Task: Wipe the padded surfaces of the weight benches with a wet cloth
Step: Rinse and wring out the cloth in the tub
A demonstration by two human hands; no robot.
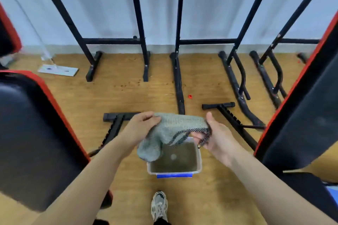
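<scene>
A person is standing between two weight benches in a gym room, holding a grey cloth (pixel 165 129) stretched between both hands over a clear plastic tub (pixel 174 160) of murky water on the wooden floor (pixel 128 93). The left hand (pixel 140 128) is closing its grip on one end of the cloth, fingers curled over the top edge; the right hand (pixel 217 137) is pinching the other end with its patterned trim, thumb up and palm half open toward the camera. The cloth's lower bulk is hanging at or just inside the tub's near-left corner; whether it is touching the water cannot be told.

Judging from this, the work appears to be at a wetting or rinsing step and not a wiping one. The black, red-edged pad of the left bench (pixel 33 133) and that of the right bench (pixel 307 115) are flanking the person, well apart from the cloth; nothing on either pad is showing whether it has been wiped. Both forearms are reaching forward and slightly inward, elbows low, wrists level above the tub. A sneaker (pixel 159 205) is planted just behind the tub, and a flat mop (pixel 57 70) is lying near the wall.
</scene>
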